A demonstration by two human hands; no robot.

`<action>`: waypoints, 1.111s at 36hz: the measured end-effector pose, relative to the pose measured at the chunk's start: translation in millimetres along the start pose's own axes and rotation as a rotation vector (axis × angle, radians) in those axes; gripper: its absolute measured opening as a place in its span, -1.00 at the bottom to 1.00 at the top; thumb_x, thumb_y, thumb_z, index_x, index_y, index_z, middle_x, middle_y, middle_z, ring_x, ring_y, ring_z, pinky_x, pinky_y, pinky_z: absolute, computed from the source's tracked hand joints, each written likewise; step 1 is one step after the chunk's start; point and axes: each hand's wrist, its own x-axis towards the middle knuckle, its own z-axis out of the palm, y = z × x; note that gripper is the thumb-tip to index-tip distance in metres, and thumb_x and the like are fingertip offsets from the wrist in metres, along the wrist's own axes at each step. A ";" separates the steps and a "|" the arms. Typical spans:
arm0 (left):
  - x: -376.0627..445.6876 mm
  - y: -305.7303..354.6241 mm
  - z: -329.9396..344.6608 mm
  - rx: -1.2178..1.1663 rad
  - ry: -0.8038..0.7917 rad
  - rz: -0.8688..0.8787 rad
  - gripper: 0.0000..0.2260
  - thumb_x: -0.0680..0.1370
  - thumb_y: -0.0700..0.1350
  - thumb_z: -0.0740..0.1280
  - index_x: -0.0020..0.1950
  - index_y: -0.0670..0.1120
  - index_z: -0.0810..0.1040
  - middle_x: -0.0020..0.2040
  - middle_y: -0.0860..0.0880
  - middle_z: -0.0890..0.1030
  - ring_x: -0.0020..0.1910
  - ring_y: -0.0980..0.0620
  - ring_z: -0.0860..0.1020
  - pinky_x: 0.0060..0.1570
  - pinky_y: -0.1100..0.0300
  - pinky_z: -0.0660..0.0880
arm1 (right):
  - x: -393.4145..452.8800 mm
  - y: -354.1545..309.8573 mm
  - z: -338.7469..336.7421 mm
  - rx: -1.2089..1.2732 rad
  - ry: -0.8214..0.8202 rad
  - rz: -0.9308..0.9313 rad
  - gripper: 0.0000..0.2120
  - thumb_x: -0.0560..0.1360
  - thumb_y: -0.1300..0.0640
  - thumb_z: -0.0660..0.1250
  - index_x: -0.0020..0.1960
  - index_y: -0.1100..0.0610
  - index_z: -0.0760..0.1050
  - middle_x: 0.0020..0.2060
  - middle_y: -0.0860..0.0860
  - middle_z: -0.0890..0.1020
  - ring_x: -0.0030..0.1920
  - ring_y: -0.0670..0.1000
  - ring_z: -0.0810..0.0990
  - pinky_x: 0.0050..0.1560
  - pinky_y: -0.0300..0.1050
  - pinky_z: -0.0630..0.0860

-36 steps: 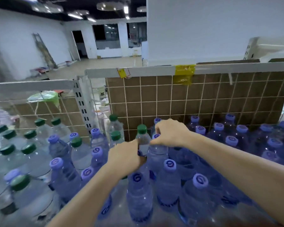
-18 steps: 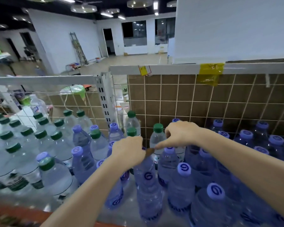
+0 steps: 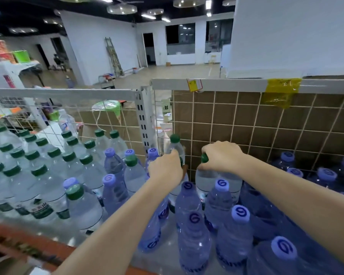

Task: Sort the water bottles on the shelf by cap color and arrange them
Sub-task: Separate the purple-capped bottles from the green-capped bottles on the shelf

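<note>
Clear bottles with green caps [image 3: 40, 169] crowd the left of the shelf, and blue-tinted bottles with purple caps [image 3: 240, 214] fill the middle and right. A few purple-cap bottles [image 3: 109, 152] stand among the green ones near the middle. My right hand [image 3: 222, 156] grips the neck of a green-cap bottle [image 3: 205, 180] standing among the purple ones. My left hand [image 3: 165, 167] is closed around the top of another bottle; its cap is hidden. One more green-cap bottle [image 3: 175, 143] stands against the back, just behind my left hand.
A white wire grid [image 3: 115, 124] and a slotted upright post [image 3: 144, 118] back the shelf, with brown board [image 3: 266, 126] behind the right half. The shelf's red front edge [image 3: 28, 243] runs at lower left. Boxes and clutter lie beyond the grid.
The view has swung left, showing more green-cap bottles. My right hand has closed on a green-cap bottle's neck and my left hand has moved up and back to grip a bottle top.
</note>
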 end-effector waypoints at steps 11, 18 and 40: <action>-16.4 -13.5 -29.2 -0.325 0.270 0.079 -0.76 0.57 0.07 0.25 0.06 -0.07 0.33 -0.06 -0.09 0.59 -0.07 -0.18 0.54 -0.19 0.08 0.39 | -4.0 -5.8 -17.2 0.250 0.266 0.121 -0.71 0.44 -0.18 0.35 -0.10 0.04 0.45 -0.19 0.01 0.58 -0.14 0.10 0.53 -0.18 -0.07 0.39; -32.7 -22.8 -83.2 -0.586 0.634 0.156 -0.79 0.56 0.04 0.29 -0.07 -0.06 0.35 -0.30 0.08 0.44 -0.32 0.04 0.43 -0.33 0.18 0.28 | -12.1 -29.3 -64.6 0.463 0.700 0.101 -0.73 0.45 -0.09 0.40 -0.02 0.09 0.50 -0.20 0.01 0.56 -0.17 0.07 0.51 -0.16 -0.09 0.40; -80.7 -238.5 -216.1 -0.644 0.845 0.127 -0.83 0.42 -0.03 0.39 -0.20 -0.08 0.45 -0.39 0.08 0.35 -0.43 0.17 0.31 -0.46 0.26 0.25 | 5.0 -247.3 -148.9 0.716 0.902 -0.065 -0.83 0.37 0.01 0.36 -0.18 0.08 0.44 -0.39 -0.10 0.43 -0.37 -0.15 0.36 -0.39 -0.21 0.27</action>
